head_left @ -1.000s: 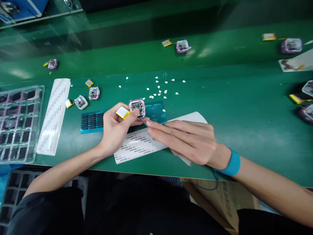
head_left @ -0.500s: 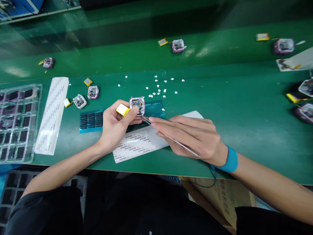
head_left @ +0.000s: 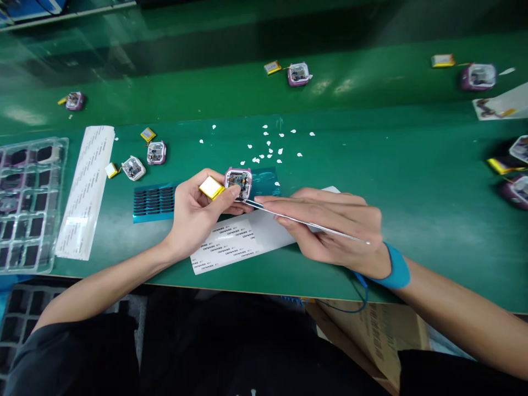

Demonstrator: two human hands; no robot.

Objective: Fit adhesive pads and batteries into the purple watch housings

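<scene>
Inward from front edge of bench (head_left: 437,225): right fingers (head_left: 297,207), pinching metal tweezers (head_left: 322,226), best held light at near rim of casing (head_left: 239,178). Farther in: left fingers (head_left: 223,202), gripping casing; battery (head_left: 212,187) beside, best left unstrained. Toward rear edge: scattered white tabs (head_left: 280,151).

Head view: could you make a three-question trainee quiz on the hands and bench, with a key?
1. What does the left hand hold? A) a clear tray B) an open purple-and-white case C) a printed strip
2. True or false: small white pieces lie scattered on the green bench.
3. As pictured, which edge of the case is nearest the tip of the slim metal tool in the right hand?

Key: 1 B; 2 true; 3 the lower edge.
</scene>
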